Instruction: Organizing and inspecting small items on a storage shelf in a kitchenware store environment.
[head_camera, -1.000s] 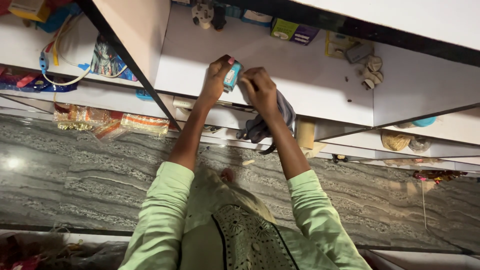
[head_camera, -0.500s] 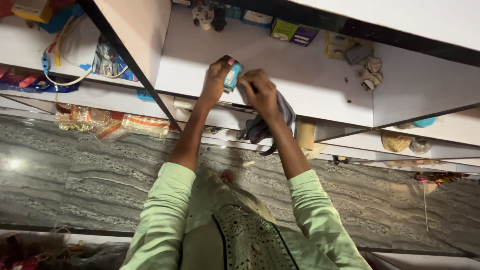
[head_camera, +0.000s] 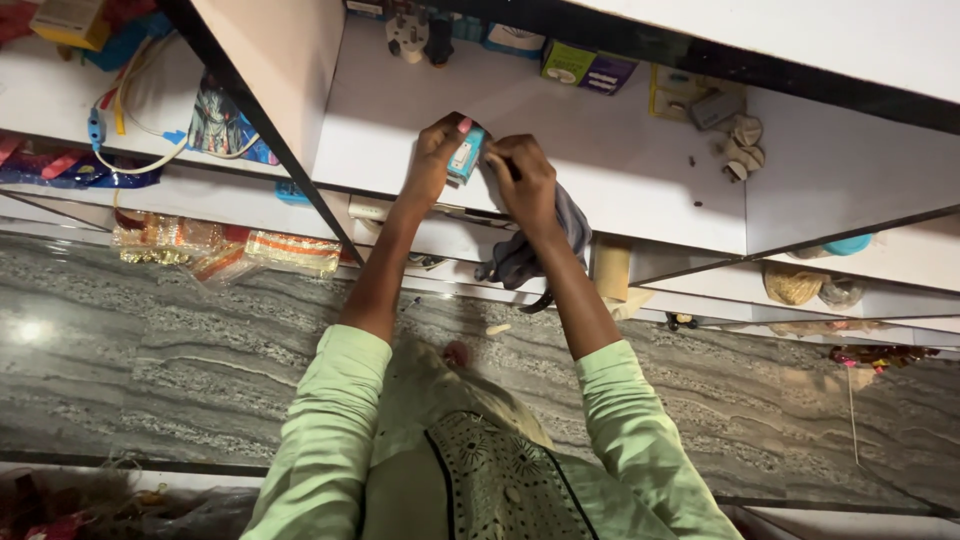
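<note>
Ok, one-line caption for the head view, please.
Left hand holds a small teal box over a white shelf while the right hand grips a grey cloth beside it.

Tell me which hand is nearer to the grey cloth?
Right. The right hand holds the grey cloth, which hangs under it; the left hand is apart, on the small teal box.

Lighting and picture quality, head view: warm, moderately bright indoor light.
A glare spot sits on the grey marble floor (head_camera: 120, 340) to my left; my forearms cast soft shadows on the white shelf (head_camera: 620, 170); focus sharp centrally, bottom corners dim and murky.
</note>
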